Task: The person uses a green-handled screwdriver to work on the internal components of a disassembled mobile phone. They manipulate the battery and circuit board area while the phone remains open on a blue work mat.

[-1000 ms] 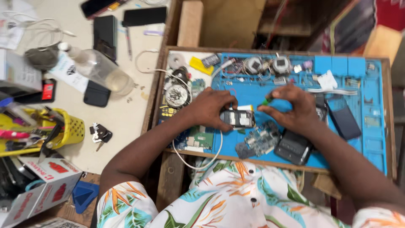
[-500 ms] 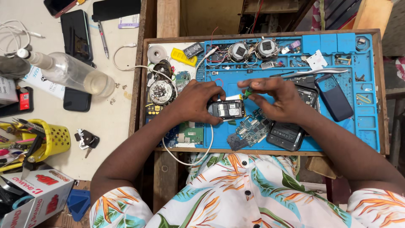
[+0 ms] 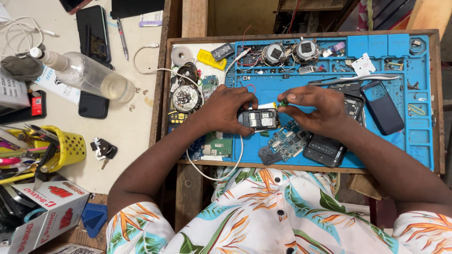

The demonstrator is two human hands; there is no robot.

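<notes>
Nearest the camera, low in the frame, was the person's flower-printed shirt (image 3: 278,216), with both forearms running up from it to the blue work mat (image 3: 423,141) in its wooden tray (image 3: 301,167).

At the centre of the frame the left hand (image 3: 228,110) was closed around the left end of a small opened phone (image 3: 258,119), its back off and its metal slots facing up, lying on the mat. The right hand (image 3: 313,106) had its thumb and forefinger pinched on a small green-tipped tool (image 3: 284,101) held at the phone's upper right corner.

Against the pictures from a second and half a second before, the hands sat in much the same grip; the right fingers had drawn in closer to the phone's corner, and the view itself had shifted, so the tray sat more squarely in frame. That suggested the work on the phone was ongoing at one spot.

Just below the phone lay a bare circuit board (image 3: 285,143) and a dark battery (image 3: 325,150); a white cable (image 3: 238,160) looped at lower left.

Farther up, two round metal parts (image 3: 289,51) sat at the mat's top edge. At upper left, off the tray, a clear glass bottle (image 3: 89,75) lay on the table (image 3: 132,127).
</notes>
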